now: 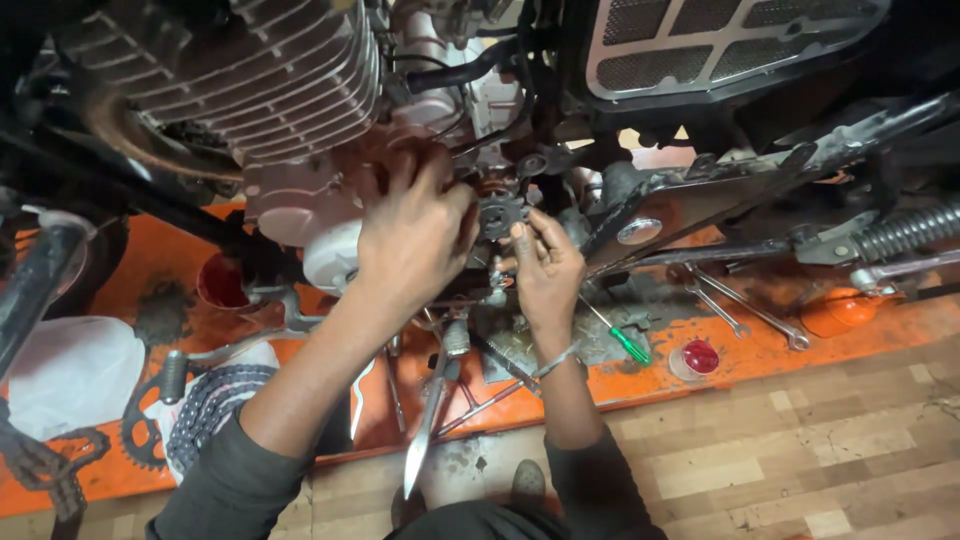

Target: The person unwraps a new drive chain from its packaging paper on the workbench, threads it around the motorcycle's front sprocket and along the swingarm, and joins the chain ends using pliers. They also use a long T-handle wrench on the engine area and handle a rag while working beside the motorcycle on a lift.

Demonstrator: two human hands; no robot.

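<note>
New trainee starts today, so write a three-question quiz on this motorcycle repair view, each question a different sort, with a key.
1. True or false: the right hand touches the small toothed sprocket at the engine.
2. What colour is the screwdriver handle on the orange platform? A red, B green, C blue.
3. Fill in: the loose drive chain lies to the ____ of the left hand in the picture.

Key: 1 true; 2 B; 3 left.
</note>
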